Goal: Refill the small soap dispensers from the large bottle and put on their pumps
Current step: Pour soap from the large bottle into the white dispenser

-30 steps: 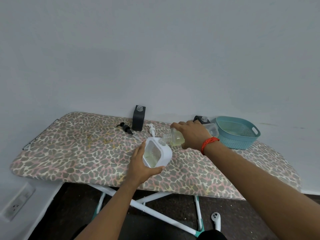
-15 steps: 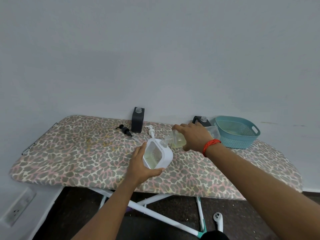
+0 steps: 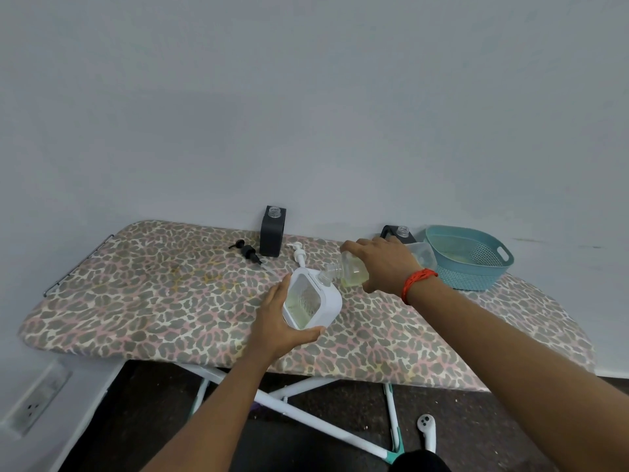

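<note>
The right hand (image 3: 384,267) is clamped over the top of the bottle (image 3: 354,272), fingers curled down its far side and out of sight, palm covering its middle. Only the neck end and a bit of the clear base behind the wrist show. A red band (image 3: 417,281) sits on that wrist. The bottle lies almost level, neck pointing left, its mouth right at the opening of the white dispenser (image 3: 313,301). Whether soap is running cannot be made out.

The left hand (image 3: 275,325) grips the white dispenser from the left, thumb along its near lower edge, fingers hidden behind it. The dispenser is tilted toward the bottle, and pale yellow liquid shows low in its clear window.

Just beyond it on the surface (image 3: 153,294) lies a white pump (image 3: 299,255), with a black pump (image 3: 248,249) further left. 2 open black dispensers stand at the wall: the left one (image 3: 272,233) upright in full view, the right one (image 3: 400,233) mostly hidden by the right hand. A teal basket (image 3: 476,277) sits at the right end of the surface.
</note>
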